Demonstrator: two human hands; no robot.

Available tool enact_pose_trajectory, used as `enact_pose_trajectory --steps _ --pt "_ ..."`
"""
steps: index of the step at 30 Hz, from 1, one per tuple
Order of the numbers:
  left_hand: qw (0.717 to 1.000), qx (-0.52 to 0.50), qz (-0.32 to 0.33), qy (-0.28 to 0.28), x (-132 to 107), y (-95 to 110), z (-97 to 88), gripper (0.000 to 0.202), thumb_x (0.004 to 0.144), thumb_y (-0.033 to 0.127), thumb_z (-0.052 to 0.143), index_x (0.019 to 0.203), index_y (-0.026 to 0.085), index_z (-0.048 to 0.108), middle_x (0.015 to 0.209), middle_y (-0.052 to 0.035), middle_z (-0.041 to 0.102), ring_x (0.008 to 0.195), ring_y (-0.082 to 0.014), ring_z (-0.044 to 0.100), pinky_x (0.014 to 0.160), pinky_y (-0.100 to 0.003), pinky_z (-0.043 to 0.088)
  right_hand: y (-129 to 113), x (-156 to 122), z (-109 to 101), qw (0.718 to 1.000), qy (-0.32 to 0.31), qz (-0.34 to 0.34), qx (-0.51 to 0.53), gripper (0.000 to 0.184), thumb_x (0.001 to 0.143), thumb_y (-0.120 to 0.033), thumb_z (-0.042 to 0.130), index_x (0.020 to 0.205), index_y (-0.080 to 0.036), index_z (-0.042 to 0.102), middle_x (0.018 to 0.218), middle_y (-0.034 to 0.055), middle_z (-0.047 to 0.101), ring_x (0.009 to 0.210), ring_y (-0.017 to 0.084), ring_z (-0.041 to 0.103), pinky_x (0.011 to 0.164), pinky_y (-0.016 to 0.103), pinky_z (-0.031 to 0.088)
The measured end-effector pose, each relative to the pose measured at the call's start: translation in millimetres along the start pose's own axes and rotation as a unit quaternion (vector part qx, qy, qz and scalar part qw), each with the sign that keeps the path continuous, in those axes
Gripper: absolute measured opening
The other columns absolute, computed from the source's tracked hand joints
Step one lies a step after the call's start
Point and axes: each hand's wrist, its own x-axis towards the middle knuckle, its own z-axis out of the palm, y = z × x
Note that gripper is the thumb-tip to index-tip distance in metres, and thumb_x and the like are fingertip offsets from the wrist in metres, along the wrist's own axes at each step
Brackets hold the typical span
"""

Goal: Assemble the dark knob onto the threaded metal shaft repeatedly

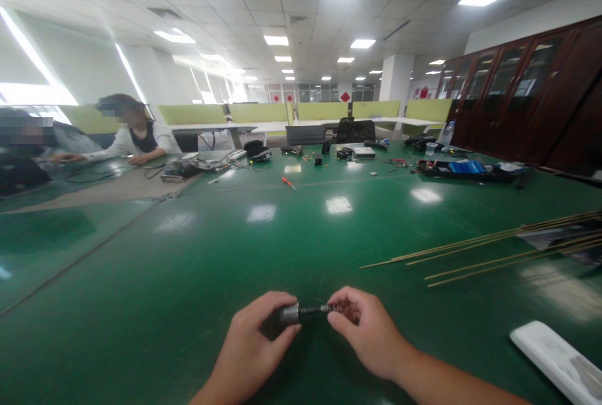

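Near the front of the green table, my left hand grips a short grey metal cylinder between thumb and fingers. A thin dark shaft runs from the cylinder to the right, lying roughly level. At the shaft's far end, my right hand pinches a small ridged metal piece with thumb and curled fingers. Those fingers partly hide that piece, so its exact kind does not show. Both hands are held close together above the tabletop.
The green table bears thin brass-coloured rods and a white case at right. Farther back are an orange screwdriver, small black parts and a black tray. Two people sit at left; one person's sleeve rests there.
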Motion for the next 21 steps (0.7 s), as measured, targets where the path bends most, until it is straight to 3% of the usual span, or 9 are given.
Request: enact_pose_trajectory --steps 5,9,11,13,16,18,21 --pt "1.0 -0.002 -0.014 -0.006 0 1 -2.4 0.02 0.079 0.026 0.074 0.099 0.028 0.073 0.095 0.0003 0.078 0.086 -0.0192 0.075 0.079 -0.028 0.06 1 0 0 1.0 0.004 0.001 0.002 0.012 0.085 -0.023 0.065 0.093 -0.015 0.07 0.076 0.0011 0.063 0.068 0.016 0.057 0.065 0.027 0.044" --pt "0.998 -0.005 -0.067 -0.002 1 -3 -2.4 0.02 0.08 0.036 0.073 0.098 0.026 0.073 0.096 -0.0023 0.078 0.089 -0.0225 0.074 0.081 -0.032 0.06 2 0 1 1.0 0.001 0.003 0.012 0.015 0.085 -0.026 0.066 0.095 -0.015 0.07 0.078 0.0025 0.064 0.071 0.017 0.059 0.067 0.028 0.046" --pt "0.992 -0.019 -0.12 0.021 3 -9 -4.4 0.03 0.081 0.045 0.071 0.103 0.024 0.071 0.101 -0.0048 0.077 0.094 -0.0249 0.074 0.087 -0.035 0.06 3 1 1 1.0 -0.002 -0.001 0.019 0.019 0.088 -0.03 0.065 0.098 -0.015 0.069 0.081 0.0034 0.065 0.073 0.018 0.06 0.067 0.028 0.046" --pt "0.98 -0.053 -0.182 0.052 6 -19 -11.1 0.048 0.083 0.053 0.067 0.119 0.021 0.065 0.111 -0.0074 0.076 0.102 -0.0266 0.073 0.097 -0.04 0.057 5 1 1 1.0 -0.005 -0.009 0.022 0.023 0.093 -0.037 0.06 0.098 -0.015 0.069 0.081 0.0034 0.065 0.071 0.017 0.06 0.067 0.028 0.046" --pt "0.959 -0.073 -0.266 0.071 7 -37 -33.8 0.073 0.084 0.065 0.056 0.14 0.019 0.05 0.116 -0.0088 0.075 0.113 -0.0294 0.07 0.112 -0.05 0.045 6 1 0 0.999 -0.01 -0.021 0.027 0.035 0.098 -0.047 0.052 0.089 -0.016 0.066 0.078 0.0029 0.062 0.068 0.016 0.059 0.066 0.028 0.046" --pt "0.951 -0.053 -0.299 0.054 -1 -53 -55.1 0.077 0.082 0.075 0.051 0.133 0.018 0.055 0.109 -0.009 0.078 0.116 -0.0321 0.068 0.113 -0.054 0.043 6 1 0 0.999 -0.018 -0.029 0.04 0.044 0.1 -0.053 0.047 0.081 -0.016 0.062 0.075 0.0025 0.06 0.068 0.016 0.058 0.065 0.028 0.045" --pt "0.949 -0.029 -0.306 0.067 -30 -80 -88.1 0.075 0.08 0.083 0.046 0.118 0.02 0.058 0.114 -0.0106 0.077 0.117 -0.0313 0.069 0.105 -0.048 0.052 5 0 -1 0.998 -0.026 -0.045 0.033 0.054 0.102 -0.06 0.039 0.072 -0.018 0.056 0.068 0.001 0.055 0.068 0.016 0.056 0.068 0.028 0.044"
